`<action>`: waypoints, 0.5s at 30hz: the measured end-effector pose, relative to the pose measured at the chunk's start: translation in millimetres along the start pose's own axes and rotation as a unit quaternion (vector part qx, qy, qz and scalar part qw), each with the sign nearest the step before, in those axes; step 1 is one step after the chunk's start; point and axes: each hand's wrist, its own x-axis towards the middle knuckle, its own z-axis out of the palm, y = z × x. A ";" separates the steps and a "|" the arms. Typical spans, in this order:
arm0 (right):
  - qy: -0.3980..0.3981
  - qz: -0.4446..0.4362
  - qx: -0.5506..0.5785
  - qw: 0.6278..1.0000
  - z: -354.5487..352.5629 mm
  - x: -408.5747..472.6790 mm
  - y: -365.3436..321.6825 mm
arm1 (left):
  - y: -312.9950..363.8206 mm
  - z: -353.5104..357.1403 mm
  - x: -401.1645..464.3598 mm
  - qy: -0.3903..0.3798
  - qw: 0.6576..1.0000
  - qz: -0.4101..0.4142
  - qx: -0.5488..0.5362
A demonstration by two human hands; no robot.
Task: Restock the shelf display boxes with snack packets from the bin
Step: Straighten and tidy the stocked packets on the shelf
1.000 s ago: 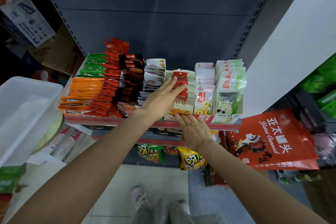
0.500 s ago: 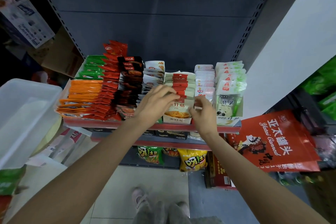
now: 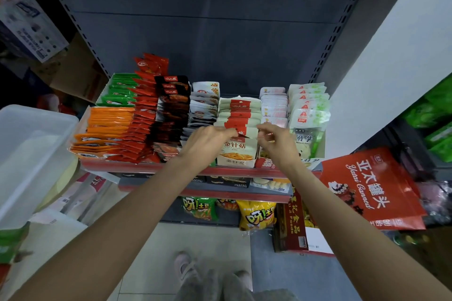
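Both hands at the front packet in the middle box.
Left hand (image 3: 204, 145) and right hand (image 3: 275, 140) each pinch a top corner of the packet (image 3: 236, 146), fingers curled.

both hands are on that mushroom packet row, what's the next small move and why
Probably press the front packets down and back into their display box. Left hand and right hand pinch the top edges of packets that stand above the box front, so the row looks unsettled.

Dim, even indoor light; soft shadows beneath shelf (image 3: 220, 171). Strong wide-angle bending toward edges. Slight overall softness; bin (image 3: 31, 144) left of left hand (image 3: 208, 144) pale, washed-out.
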 end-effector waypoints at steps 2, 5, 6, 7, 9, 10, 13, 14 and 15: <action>-0.002 -0.038 -0.056 0.998 2.0 2.3 -3.3 | 1.1 -1.9 -2.4 0.012 1.000 0.011 0.001; 0.078 -0.139 -0.065 0.985 3.0 -5.6 -12.7 | 6.2 0.8 -15.5 0.049 0.996 0.074 -0.008; 0.093 -0.168 -0.060 0.980 2.2 -8.5 -15.1 | 8.0 2.0 -20.5 0.055 0.996 0.075 -0.006; 0.084 -0.177 -0.073 0.978 1.4 -9.0 -14.7 | 10.6 2.6 -22.2 0.072 0.995 0.067 -0.009; 0.046 -0.132 -0.125 0.982 -1.0 -10.3 -6.8 | 19.8 -0.3 -19.6 0.064 0.997 0.034 -0.022; 0.029 -0.107 -0.140 0.984 -1.9 -9.7 -4.3 | 22.7 -2.1 -15.4 0.043 0.999 -0.007 -0.021; -0.012 -0.088 -0.164 0.982 -6.3 -9.4 -2.6 | 24.9 -6.3 -5.4 0.057 0.991 -0.112 -0.052; -0.018 -0.080 -0.144 0.986 -7.7 -10.8 -3.4 | 24.9 -4.3 -2.7 0.079 0.992 -0.095 -0.023; -0.020 -0.059 -0.111 0.992 -7.8 -12.8 -5.2 | 24.0 -0.3 -1.9 0.081 0.994 -0.069 0.005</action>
